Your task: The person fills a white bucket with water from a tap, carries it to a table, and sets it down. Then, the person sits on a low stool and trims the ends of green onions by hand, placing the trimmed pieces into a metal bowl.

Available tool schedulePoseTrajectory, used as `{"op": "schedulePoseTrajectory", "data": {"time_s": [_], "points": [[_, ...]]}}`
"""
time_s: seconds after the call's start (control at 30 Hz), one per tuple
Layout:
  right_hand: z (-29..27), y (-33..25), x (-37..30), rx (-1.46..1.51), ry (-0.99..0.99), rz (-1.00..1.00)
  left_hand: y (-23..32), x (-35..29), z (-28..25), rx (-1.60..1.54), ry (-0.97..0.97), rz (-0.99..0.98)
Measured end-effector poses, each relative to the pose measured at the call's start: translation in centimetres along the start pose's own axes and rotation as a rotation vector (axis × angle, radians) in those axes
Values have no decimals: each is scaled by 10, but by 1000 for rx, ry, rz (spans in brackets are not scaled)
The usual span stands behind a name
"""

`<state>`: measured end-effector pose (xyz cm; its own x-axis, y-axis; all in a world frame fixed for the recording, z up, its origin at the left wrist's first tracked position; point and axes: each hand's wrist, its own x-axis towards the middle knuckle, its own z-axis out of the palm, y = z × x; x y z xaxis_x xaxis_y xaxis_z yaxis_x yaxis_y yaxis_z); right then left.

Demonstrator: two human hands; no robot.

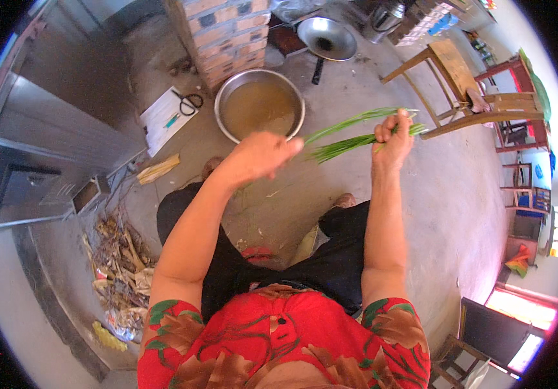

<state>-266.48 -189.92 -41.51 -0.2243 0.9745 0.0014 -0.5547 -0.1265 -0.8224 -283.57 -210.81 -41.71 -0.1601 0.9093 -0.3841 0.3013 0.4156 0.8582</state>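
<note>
A small bunch of chives (347,146), thin green stalks, is held in my right hand (392,136), raised in front of me to the right. The fingers are wrapped round the stalks, and short ends stick out beyond the hand. My left hand (263,155) is at the other end of the bunch, slightly blurred by motion. Its fingers are curled, and its thumb meets the tip of the upper stalks; the grip itself is partly hidden. Just beyond this hand stands a wide metal basin (219,97) of brownish water.
Scissors (191,104) and a small teal item lie on a white sheet (159,126) by a brick pillar (227,39). A wok (327,40) rests on the floor further back. A wooden bench (454,68) stands right. Dry husks and scraps (120,259) are heaped left.
</note>
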Motion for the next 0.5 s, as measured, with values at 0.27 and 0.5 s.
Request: {"op": "schedulePoseTrajectory", "data": {"time_s": [0.27, 0.5], "points": [[19, 9, -37, -125, -374, 379, 6, -11, 3, 782, 253, 78], [32, 22, -66, -379, -555, 542, 11, 4, 2, -327, 435, 401]]}}
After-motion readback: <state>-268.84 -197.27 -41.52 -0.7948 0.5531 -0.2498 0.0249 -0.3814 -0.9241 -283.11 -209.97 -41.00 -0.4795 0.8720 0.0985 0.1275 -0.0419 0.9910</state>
